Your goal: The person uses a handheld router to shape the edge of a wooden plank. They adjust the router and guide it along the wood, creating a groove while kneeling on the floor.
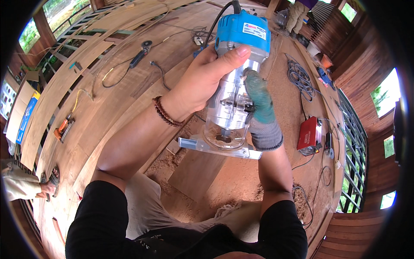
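I hold a trim router [233, 99] upright in front of me, with a blue motor cap, silver body, clear base housing and a metal plate at the bottom. My bare left hand [207, 80] is wrapped round the left of the body below the cap, thumb across it; a beaded bracelet is on that wrist. My right hand [259, 108], in a green and grey glove, grips the other side by the clamp. A black cord rises from the router's top. Below the router a short board [194, 177] lies among sawdust.
An angle grinder [138, 57], an orange tool [64, 128] and loose planks lie left. Right are a coiled cable [297, 77] and red machine [309, 136]. A person's legs [26, 181] are at lower left, another's [295, 19] at back right. Open slatted framing [353, 151] borders the right side.
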Demonstrator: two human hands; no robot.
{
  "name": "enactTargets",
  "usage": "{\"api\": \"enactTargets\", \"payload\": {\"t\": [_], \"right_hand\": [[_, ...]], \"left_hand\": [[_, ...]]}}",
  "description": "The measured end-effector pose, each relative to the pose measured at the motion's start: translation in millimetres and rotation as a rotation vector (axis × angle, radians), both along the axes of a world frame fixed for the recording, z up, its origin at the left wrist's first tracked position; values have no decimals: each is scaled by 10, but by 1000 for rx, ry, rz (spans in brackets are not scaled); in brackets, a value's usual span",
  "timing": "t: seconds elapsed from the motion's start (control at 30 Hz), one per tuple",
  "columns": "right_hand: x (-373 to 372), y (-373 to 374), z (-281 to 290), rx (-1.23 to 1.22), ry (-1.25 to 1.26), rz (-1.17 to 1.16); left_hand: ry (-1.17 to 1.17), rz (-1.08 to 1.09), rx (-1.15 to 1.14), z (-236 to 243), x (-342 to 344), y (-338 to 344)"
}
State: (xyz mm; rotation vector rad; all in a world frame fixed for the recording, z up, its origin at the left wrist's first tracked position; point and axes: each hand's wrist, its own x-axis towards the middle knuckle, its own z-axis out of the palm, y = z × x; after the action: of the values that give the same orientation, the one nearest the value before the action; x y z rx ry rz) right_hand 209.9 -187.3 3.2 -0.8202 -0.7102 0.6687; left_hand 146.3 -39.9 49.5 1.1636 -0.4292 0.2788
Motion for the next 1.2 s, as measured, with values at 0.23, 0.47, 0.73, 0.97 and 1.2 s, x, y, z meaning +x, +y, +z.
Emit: {"api": "enactTargets", "payload": {"t": [0.23,0.47,0.73,0.97,1.2], "right_hand": [[-83,10,99,-36,-11,-63],[-170,14,174,17,102,-28],[-105,-16,115,25,129,13],[-27,-39,97,42,1,48],[-35,-1,65,91,134,102]], "left_hand": [[-38,24,15,19,16,-25],[-66,44,35,4,22,-28],[-16,3,-81,-27,8,-56],[18,-22,-89,-57,13,-52],[-13,13,-54,-115,43,-42]]}}
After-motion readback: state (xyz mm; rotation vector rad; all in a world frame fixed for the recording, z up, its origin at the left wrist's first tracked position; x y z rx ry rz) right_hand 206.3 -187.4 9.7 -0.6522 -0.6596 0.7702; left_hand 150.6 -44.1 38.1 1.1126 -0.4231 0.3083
